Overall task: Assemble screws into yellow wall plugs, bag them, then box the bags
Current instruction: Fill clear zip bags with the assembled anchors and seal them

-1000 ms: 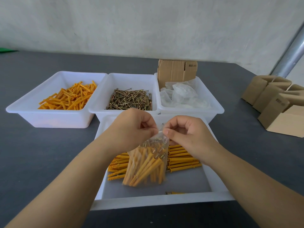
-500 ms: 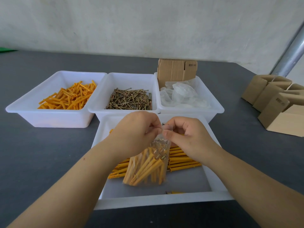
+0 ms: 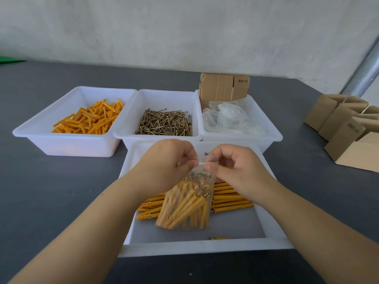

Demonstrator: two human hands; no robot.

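Over the near white plastic tray [image 3: 205, 245], the left hand [image 3: 168, 162] and right hand [image 3: 231, 167] pinch the top edge of a clear plastic bag [image 3: 185, 203] packed with yellow wall plugs holding screws, hanging above loose assembled plugs [image 3: 229, 199]. Beyond stand white tubs of yellow plugs [image 3: 92, 117], brass screws [image 3: 166, 124] and empty bags [image 3: 229, 117], with flat cardboard [image 3: 223, 89] behind them.

Dark grey table [image 3: 51, 193] against a pale rough wall [image 3: 184, 27], daylight.

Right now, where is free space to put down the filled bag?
Bare tray floor lies right of the filled clear bag, below the loose yellow plugs. Grey table is bare between the tray and the cardboard boxes. The three back bins are crowded.
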